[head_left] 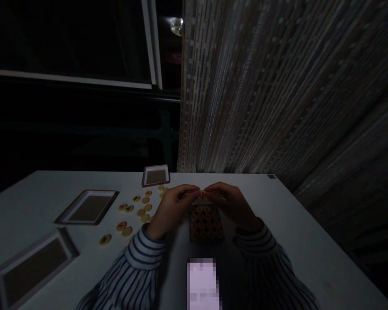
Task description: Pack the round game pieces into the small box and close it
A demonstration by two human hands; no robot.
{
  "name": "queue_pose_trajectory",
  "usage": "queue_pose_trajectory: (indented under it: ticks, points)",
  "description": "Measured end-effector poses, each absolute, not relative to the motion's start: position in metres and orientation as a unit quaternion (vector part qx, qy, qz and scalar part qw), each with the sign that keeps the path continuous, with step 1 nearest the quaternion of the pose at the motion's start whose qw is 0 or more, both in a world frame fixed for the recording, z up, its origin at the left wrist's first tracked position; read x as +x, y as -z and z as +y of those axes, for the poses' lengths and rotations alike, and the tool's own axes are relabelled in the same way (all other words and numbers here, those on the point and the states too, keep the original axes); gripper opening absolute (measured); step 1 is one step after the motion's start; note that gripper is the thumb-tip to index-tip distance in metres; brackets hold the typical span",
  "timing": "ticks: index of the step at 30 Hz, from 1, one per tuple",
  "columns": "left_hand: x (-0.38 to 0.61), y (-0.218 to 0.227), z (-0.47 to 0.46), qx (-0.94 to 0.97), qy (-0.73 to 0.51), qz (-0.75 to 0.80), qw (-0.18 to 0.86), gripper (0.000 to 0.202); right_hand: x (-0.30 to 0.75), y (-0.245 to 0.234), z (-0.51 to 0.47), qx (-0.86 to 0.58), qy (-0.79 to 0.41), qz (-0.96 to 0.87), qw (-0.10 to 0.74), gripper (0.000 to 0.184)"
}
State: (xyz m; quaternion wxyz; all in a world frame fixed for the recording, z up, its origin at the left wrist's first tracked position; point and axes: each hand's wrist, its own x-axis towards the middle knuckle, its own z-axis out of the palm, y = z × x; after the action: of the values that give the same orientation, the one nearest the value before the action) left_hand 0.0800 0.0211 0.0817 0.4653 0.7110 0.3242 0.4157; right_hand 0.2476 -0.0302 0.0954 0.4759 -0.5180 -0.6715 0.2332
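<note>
Dim table (297, 228) — disc (202, 194) between fingers (188, 190)

Your table (294, 232) carries three trays (71, 206), loose discs (142, 207) scattered to your left, and a box (207, 239) of discs.

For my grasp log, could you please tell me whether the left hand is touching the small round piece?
Touching. The head view shows the left hand pinching the round piece at its edge, with the right hand on the other side, above the box.
</note>
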Motion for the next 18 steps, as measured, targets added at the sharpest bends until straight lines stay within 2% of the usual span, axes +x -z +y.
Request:
queue_pose_trajectory:
  ticks: [18]
  points:
    - [0.082, -0.0818, 0.0205, 0.665, -0.436, 0.336, 0.504, 0.023, 0.2478, -0.0947, -0.0292, -0.538, -0.227, -0.666, 0.464, 0.015]
